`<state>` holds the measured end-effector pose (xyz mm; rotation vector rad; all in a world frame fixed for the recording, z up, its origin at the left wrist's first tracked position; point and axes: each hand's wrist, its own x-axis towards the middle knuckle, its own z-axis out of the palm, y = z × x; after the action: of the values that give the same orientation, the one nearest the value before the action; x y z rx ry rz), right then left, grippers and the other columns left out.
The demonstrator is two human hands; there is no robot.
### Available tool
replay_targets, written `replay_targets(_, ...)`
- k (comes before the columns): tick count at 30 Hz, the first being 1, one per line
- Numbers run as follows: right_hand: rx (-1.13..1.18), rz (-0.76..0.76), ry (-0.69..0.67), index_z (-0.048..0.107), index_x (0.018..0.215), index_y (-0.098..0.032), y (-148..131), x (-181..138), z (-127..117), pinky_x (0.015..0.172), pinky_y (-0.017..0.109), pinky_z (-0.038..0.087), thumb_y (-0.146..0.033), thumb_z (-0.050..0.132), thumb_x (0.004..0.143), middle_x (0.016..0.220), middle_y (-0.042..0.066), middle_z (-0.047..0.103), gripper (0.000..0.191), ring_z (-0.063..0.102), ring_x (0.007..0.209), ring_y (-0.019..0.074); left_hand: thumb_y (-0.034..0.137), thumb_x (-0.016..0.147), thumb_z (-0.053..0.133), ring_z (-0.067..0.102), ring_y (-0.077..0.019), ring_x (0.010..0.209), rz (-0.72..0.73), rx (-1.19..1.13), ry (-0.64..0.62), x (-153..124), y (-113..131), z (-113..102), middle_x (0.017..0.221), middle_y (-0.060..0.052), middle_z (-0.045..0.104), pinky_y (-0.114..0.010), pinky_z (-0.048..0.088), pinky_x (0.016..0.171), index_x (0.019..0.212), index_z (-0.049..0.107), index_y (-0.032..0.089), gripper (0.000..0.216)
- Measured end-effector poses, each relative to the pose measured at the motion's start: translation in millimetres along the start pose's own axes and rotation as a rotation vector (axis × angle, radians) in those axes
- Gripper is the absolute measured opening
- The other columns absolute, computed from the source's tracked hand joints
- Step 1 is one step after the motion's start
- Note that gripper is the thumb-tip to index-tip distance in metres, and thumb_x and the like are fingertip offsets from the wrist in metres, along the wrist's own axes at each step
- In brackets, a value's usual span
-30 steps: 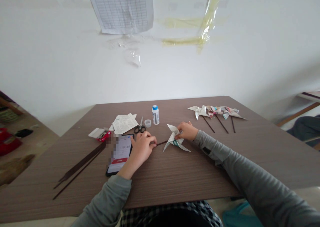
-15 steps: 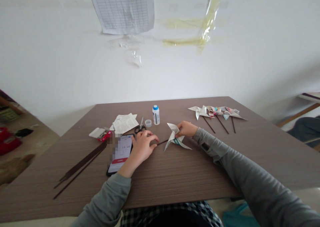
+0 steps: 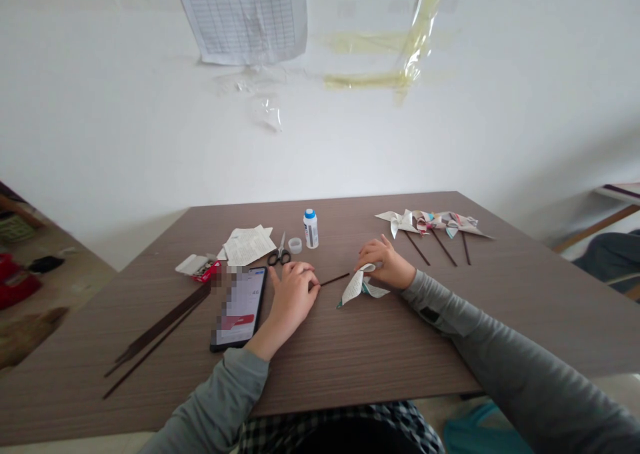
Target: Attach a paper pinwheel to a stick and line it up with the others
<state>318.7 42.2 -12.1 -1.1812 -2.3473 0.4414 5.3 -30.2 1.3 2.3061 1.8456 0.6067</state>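
Observation:
My left hand point(image 3: 294, 293) rests low over the table beside the phone, its fingers closed on a thin dark brown stick point(image 3: 335, 280) that points to the right. To the right of the stick's bare tip, my right hand point(image 3: 386, 262) pinches a paper pinwheel point(image 3: 357, 289) made of printed paper with green patches. The pinwheel is tilted, and a gap shows between it and the stick. Behind my right hand lie several finished-looking pinwheels point(image 3: 401, 223) on brown sticks.
Left of my hands are a phone point(image 3: 241, 311), a bundle of brown sticks point(image 3: 163, 324), a small red-and-white box point(image 3: 199, 267), printed paper sheets point(image 3: 249, 246) and scissors point(image 3: 279, 254). A clear cap point(image 3: 295, 245) and a white bottle with blue lid point(image 3: 311, 229) stand farther back.
The pinwheel has come away from the stick's end and turned on its side in my right hand, which moved slightly right. My left hand shifted a little right with the stick.

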Motion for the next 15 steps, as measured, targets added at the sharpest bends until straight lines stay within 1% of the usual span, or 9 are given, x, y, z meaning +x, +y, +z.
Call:
replay_targets(1,-0.006,-0.035,0.028,0.102,0.110,-0.034,2.5,-3.4,3.0,0.155,0.092,0.021,-0.028,0.093,0.106,0.119,0.009,0.096,0.011,0.083,0.145,0.0398,0.009,0.107,0.085,0.079,-0.0462,0.152,-0.006,-0.005,0.012,-0.8,1.4,0.6,0.146,-0.013,0.095,-0.101,0.040,0.146,0.090,0.092,0.027,0.026)
replay_targets(3,-0.020,-0.098,0.090,0.103,0.115,-0.036,6.0,-8.8,8.4,0.158,0.088,0.017,-0.026,0.090,0.106,0.117,0.007,0.095,0.018,0.083,0.142,0.0373,0.010,0.109,0.081,0.081,-0.0431,0.147,-0.010,-0.025,0.049,-3.9,2.8,1.1,0.141,-0.013,0.096,-0.095,0.041,0.147,0.097,0.091,0.027,0.024)
replay_targets(6,-0.036,-0.159,0.167,0.102,0.119,-0.039,6.2,-12.5,14.6,0.161,0.083,0.016,-0.027,0.089,0.107,0.118,0.006,0.095,0.021,0.083,0.138,0.0356,0.012,0.115,0.073,0.084,-0.0366,0.134,0.019,-0.069,0.095,-9.7,2.0,0.4,0.124,-0.007,0.096,-0.087,0.038,0.151,0.106,0.089,0.029,0.024)
replay_targets(8,-0.032,-0.180,0.208,0.102,0.120,-0.038,3.6,-12.9,17.1,0.162,0.081,0.018,-0.029,0.087,0.110,0.118,0.006,0.095,0.020,0.083,0.137,0.0356,0.014,0.117,0.071,0.085,-0.0343,0.128,0.045,-0.098,0.104,-12.6,0.2,-0.5,0.118,-0.004,0.096,-0.084,0.035,0.153,0.108,0.087,0.030,0.025)
replay_targets(11,-0.014,-0.174,0.269,0.100,0.120,-0.036,-0.8,-12.6,18.9,0.161,0.081,0.023,-0.031,0.085,0.112,0.118,0.007,0.095,0.018,0.083,0.137,0.0360,0.014,0.117,0.072,0.087,-0.0342,0.126,0.051,-0.140,0.118,-14.0,-2.5,-1.5,0.121,-0.004,0.098,-0.083,0.034,0.154,0.114,0.090,0.031,0.024)
replay_targets(13,-0.011,-0.158,0.299,0.099,0.118,-0.036,-2.4,-12.6,19.0,0.161,0.080,0.025,-0.031,0.084,0.114,0.118,0.008,0.095,0.016,0.084,0.137,0.0363,0.014,0.117,0.074,0.088,-0.0353,0.129,0.048,-0.155,0.136,-13.7,-3.5,-1.9,0.125,-0.006,0.099,-0.083,0.034,0.154,0.120,0.093,0.031,0.026)
replay_targets(15,-0.018,-0.150,0.315,0.098,0.115,-0.036,-2.8,-12.9,18.5,0.161,0.078,0.025,-0.033,0.083,0.116,0.118,0.007,0.096,0.015,0.084,0.139,0.0364,0.013,0.117,0.075,0.088,-0.0362,0.132,0.054,-0.150,0.150,-13.6,-3.5,-2.5,0.126,-0.005,0.099,-0.084,0.034,0.155,0.122,0.095,0.033,0.028)
